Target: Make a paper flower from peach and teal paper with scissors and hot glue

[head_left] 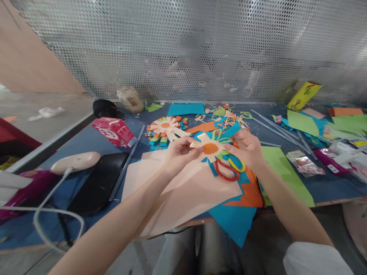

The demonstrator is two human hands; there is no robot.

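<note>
Between my two hands is a paper flower [211,148] with an orange scalloped centre and peach, green and blue strips around it. My left hand [185,151] pinches its left edge by a peach petal. At its right side, my right hand [243,147] grips the flower, with some fingers hidden behind it. Scissors with red and yellow handles [229,172] lie just below the flower, over the coloured sheets. Under my left forearm spreads a large peach sheet [183,198]. Beyond my left hand lies another layered paper flower [166,126].
A pink box [113,131], a black phone-like slab [99,183] and a white corded device [76,162] stand on the left. Paper scraps [226,114] litter the back by the perforated metal panel [229,49]. Green sheets [286,172] and a yellow tube [304,95] are on the right.
</note>
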